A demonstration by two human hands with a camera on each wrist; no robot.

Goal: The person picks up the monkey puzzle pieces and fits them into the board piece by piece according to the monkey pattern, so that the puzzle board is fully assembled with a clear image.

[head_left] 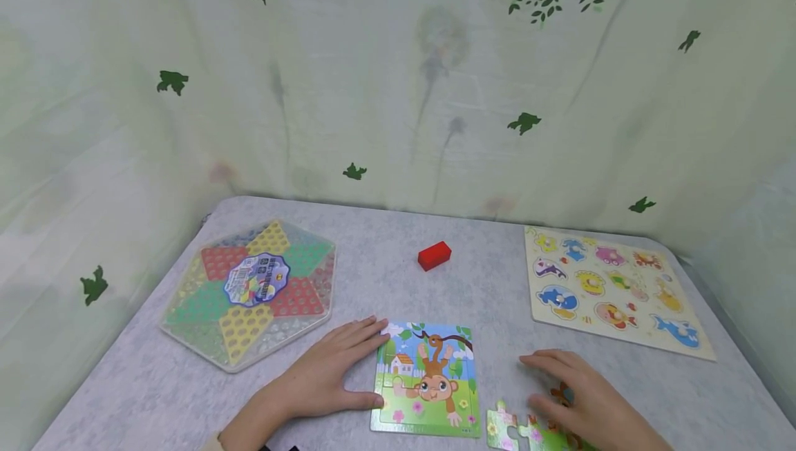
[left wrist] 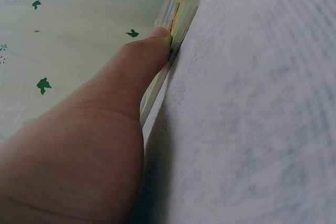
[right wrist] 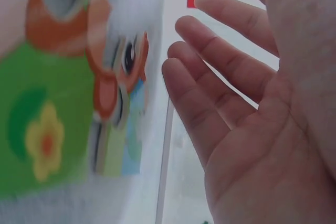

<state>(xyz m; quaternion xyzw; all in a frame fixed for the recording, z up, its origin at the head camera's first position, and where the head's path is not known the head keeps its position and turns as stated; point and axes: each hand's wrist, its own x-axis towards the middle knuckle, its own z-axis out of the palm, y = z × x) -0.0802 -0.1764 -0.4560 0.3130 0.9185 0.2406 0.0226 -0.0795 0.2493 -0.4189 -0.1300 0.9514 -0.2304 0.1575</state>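
Observation:
A picture puzzle of a monkey hanging from a branch lies flat near the front of the table. My left hand rests along its left side, fingertips at the upper left corner and thumb against the edge. Right of it lie loose jigsaw pieces, green with a brown animal, some joined. My right hand hovers over them and partly covers them, its fingers extended and apart, holding nothing. In the right wrist view, pieces with a yellow flower show close up and blurred.
A hexagonal Chinese checkers board in clear plastic lies on the left. A red block sits at the back middle. On the right lies a wooden animal puzzle board. Printed fabric hangs behind the table.

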